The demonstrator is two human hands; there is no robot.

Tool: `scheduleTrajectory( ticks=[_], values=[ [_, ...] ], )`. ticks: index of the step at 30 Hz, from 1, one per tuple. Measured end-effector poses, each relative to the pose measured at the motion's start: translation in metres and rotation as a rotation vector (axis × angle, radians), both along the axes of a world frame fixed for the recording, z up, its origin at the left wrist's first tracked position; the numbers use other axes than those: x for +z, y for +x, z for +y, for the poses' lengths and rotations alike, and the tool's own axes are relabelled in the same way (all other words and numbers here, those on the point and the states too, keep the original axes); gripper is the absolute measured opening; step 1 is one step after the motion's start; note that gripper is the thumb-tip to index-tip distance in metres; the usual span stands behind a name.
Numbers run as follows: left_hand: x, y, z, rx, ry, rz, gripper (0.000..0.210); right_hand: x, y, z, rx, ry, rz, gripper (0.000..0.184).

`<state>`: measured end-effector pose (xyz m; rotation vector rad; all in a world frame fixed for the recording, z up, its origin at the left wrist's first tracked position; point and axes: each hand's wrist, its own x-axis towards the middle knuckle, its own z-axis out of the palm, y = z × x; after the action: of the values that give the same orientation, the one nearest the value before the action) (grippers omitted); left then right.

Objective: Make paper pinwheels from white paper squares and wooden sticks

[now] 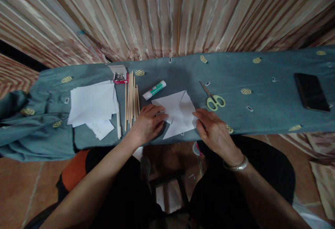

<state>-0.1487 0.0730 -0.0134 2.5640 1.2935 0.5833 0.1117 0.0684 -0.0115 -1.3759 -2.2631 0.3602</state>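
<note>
A white square sheet of paper (180, 112) lies on the cloth in front of me, with slits cut inward from its corners. At its left edge my left hand (149, 122) is closed, thumb and fingers pinching the paper. My right hand (210, 127), with a silver bangle on the wrist, pinches the right edge. Just beyond the paper lies a glue stick (154, 90) with a green label and its cap on. Scissors (214, 100) with pale green handles rest near my right hand, blades pointing away.
Left of the hands are several wooden sticks (131, 100), a white pen (118, 122), stacked white paper (91, 103), and a small red box (120, 78) of metal pins. A black phone (311, 92) lies far right. The blue-green cloth (272, 113) ends before my knees; a curtain (167, 16) hangs behind.
</note>
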Motion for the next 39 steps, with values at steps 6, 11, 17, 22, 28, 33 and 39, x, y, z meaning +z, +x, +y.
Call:
scheduleTrajectory(
  ticks=[6,11,17,22,28,33,39],
  values=[
    [-0.001,0.014,-0.01,0.032,0.01,-0.1,0.025,0.003,0.002,-0.002,0.021,0.011,0.025,0.031],
    [-0.006,0.021,-0.011,0.03,0.047,-0.101,0.018,0.0,-0.008,-0.005,0.089,-0.008,0.129,0.025],
    [-0.009,0.022,-0.01,0.026,0.068,-0.095,0.019,-0.011,-0.028,-0.001,0.134,-0.091,0.173,0.014],
    [-0.007,0.022,-0.01,0.026,0.033,-0.082,0.02,-0.011,-0.036,0.001,0.163,-0.106,0.178,0.014],
    [-0.008,0.02,-0.01,0.01,0.005,-0.081,0.021,-0.003,-0.028,-0.003,0.169,-0.234,0.281,0.02],
    [-0.008,0.021,-0.01,0.017,0.01,-0.083,0.02,0.0,-0.022,-0.001,0.146,-0.232,0.341,0.021],
    [-0.009,0.021,-0.01,0.005,0.044,-0.084,0.019,0.003,-0.023,-0.012,0.218,-0.139,0.143,0.038]
  ],
)
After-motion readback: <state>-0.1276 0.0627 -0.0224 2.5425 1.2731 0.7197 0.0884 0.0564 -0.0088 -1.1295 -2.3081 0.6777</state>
